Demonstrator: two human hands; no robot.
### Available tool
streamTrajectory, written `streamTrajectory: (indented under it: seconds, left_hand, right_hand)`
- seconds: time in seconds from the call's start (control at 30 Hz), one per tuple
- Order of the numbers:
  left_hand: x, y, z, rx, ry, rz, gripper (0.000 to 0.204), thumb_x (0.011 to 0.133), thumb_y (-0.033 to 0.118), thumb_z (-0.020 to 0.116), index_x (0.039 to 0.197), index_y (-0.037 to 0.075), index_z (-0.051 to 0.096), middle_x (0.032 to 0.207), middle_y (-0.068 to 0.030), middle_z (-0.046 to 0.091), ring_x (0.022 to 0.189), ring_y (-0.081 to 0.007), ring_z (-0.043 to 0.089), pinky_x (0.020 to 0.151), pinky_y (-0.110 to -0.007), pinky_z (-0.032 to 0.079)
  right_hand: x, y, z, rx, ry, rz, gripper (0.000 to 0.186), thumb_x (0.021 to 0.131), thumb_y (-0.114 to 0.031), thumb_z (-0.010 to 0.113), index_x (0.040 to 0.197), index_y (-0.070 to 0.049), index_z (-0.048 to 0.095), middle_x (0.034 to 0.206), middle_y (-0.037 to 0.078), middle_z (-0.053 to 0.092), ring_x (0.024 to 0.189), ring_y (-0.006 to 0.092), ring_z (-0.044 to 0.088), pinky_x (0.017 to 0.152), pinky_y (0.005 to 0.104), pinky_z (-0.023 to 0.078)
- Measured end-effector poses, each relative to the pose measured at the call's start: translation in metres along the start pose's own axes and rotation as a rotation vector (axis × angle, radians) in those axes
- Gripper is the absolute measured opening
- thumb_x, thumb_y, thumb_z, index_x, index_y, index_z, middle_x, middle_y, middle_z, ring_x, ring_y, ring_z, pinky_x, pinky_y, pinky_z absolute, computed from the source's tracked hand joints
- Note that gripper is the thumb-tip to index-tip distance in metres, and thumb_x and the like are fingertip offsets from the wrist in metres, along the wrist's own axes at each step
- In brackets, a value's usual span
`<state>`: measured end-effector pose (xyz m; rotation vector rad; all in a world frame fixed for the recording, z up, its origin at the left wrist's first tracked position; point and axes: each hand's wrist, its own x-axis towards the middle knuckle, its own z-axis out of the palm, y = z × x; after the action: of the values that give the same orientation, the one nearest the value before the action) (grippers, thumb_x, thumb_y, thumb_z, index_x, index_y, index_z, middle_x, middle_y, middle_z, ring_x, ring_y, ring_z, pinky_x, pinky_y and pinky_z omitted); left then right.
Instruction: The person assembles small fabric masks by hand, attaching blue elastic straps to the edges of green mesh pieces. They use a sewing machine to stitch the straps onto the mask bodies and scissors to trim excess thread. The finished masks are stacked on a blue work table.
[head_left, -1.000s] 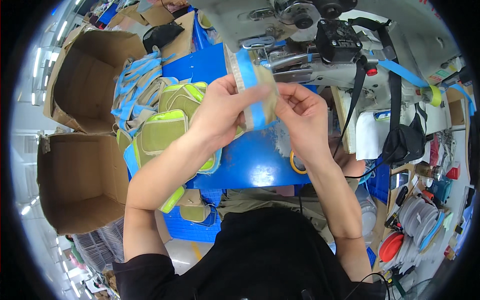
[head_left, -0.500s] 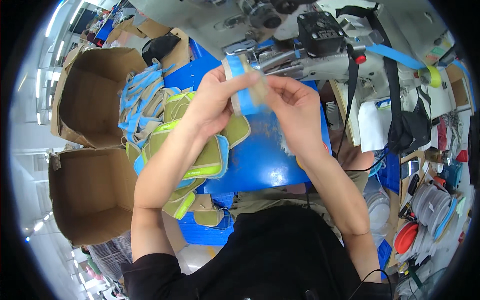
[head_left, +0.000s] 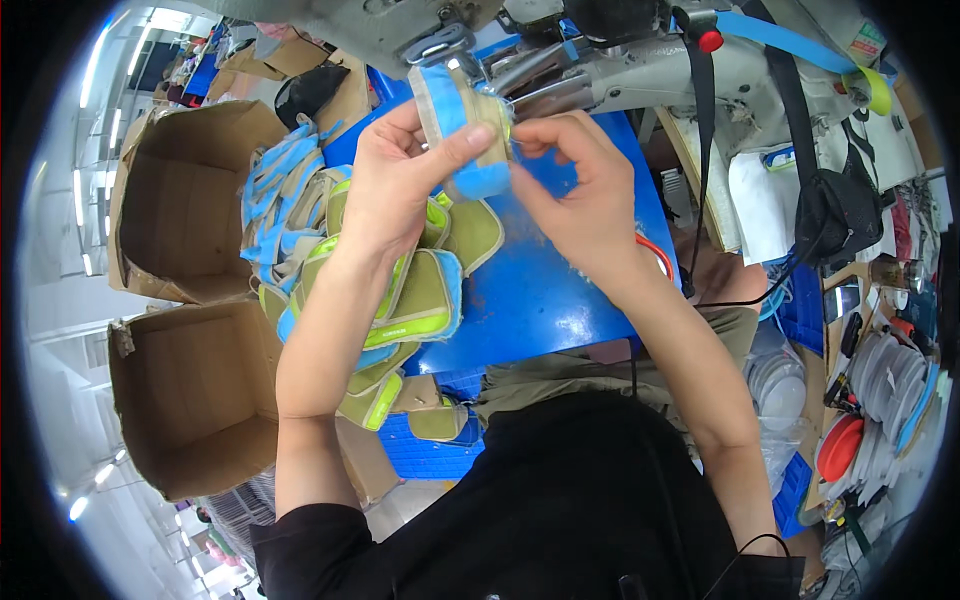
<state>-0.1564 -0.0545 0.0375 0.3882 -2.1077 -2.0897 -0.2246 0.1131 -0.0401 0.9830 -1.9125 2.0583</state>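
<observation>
A beige fabric piece [head_left: 492, 147] with blue binding is held up in front of the sewing machine [head_left: 540, 85]. My left hand [head_left: 395, 175] grips it from the left, thumb across its front and the other fingers behind. Against its right edge are the bent thumb and fingertips of my right hand [head_left: 580, 190]; the exact contact is partly hidden. Below my left wrist lies a heap of olive fabric pieces [head_left: 420, 290] with lime-green and blue edges. Behind that forearm is a pile of beige and blue strips [head_left: 280, 210].
Two open cardboard boxes [head_left: 150, 395] stand at the left. A blue tabletop [head_left: 540, 300] spreads beneath my hands. Black straps [head_left: 704, 130] and blue tape [head_left: 780, 35] hang at the right, above a cluttered side shelf with white discs [head_left: 885, 375] and a red disc [head_left: 840, 447].
The fabric piece has tilted and now shows more of its beige face. Both hands have shifted slightly within the view, which has itself moved. My right fingers have slid to the piece's right edge.
</observation>
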Motion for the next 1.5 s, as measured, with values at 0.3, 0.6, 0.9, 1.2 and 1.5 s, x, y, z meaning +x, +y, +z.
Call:
streamTrajectory:
  seconds: [0.3, 0.6, 0.9, 1.2, 1.5]
  left_hand:
    - [-0.003, 0.001, 0.01, 0.124, 0.038, 0.112, 0.031, 0.083, 0.006, 0.084, 0.111, 0.0, 0.07, 0.102, -0.0072, 0.076, 0.087, -0.0105, 0.071, 0.081, -0.027, 0.057]
    - [0.003, -0.009, 0.011, 0.026, 0.047, 0.05, 0.03, 0.083, 0.006, 0.084, 0.109, 0.002, 0.069, 0.1, -0.0062, 0.075, 0.086, -0.0114, 0.071, 0.078, -0.027, 0.057]
    - [0.016, -0.005, 0.008, -0.106, 0.042, -0.001, 0.025, 0.085, 0.003, 0.08, 0.107, 0.003, 0.067, 0.096, -0.0049, 0.074, 0.082, -0.0111, 0.07, 0.077, -0.028, 0.058]
    - [0.009, -0.005, 0.009, -0.297, 0.047, -0.045, 0.027, 0.091, 0.007, 0.073, 0.116, 0.002, 0.063, 0.104, -0.0068, 0.073, 0.09, -0.0132, 0.071, 0.081, -0.029, 0.058]
    - [0.011, -0.009, 0.008, -0.365, 0.03, -0.041, 0.027, 0.091, 0.005, 0.071, 0.116, 0.002, 0.062, 0.103, -0.008, 0.073, 0.088, -0.0138, 0.071, 0.079, -0.029, 0.058]
  right_hand:
    - [-0.004, 0.004, 0.024, 0.066, 0.121, 0.041, 0.033, 0.076, 0.001, 0.077, 0.108, -0.004, 0.071, 0.088, 0.008, 0.07, 0.079, 0.0207, 0.068, 0.07, 0.0305, 0.053]
    - [-0.013, 0.013, 0.027, 0.225, 0.128, 0.108, 0.03, 0.078, 0.005, 0.073, 0.108, -0.001, 0.073, 0.089, 0.01, 0.069, 0.08, 0.0159, 0.066, 0.073, 0.0284, 0.052]
    - [-0.006, -0.003, 0.022, 0.486, 0.076, 0.357, 0.026, 0.087, 0.004, 0.07, 0.113, 0.002, 0.073, 0.092, 0.005, 0.069, 0.082, 0.0088, 0.063, 0.075, 0.0261, 0.052]
    - [0.001, -0.005, 0.017, 0.532, 0.026, 0.427, 0.027, 0.088, 0.001, 0.072, 0.115, 0.002, 0.072, 0.091, 0.003, 0.071, 0.078, 0.006, 0.064, 0.067, 0.0232, 0.05]
    - [0.002, -0.006, 0.016, 0.559, 0.037, 0.451, 0.027, 0.089, 0.001, 0.072, 0.116, 0.005, 0.071, 0.092, 0.004, 0.071, 0.079, 0.0058, 0.064, 0.069, 0.0221, 0.05]
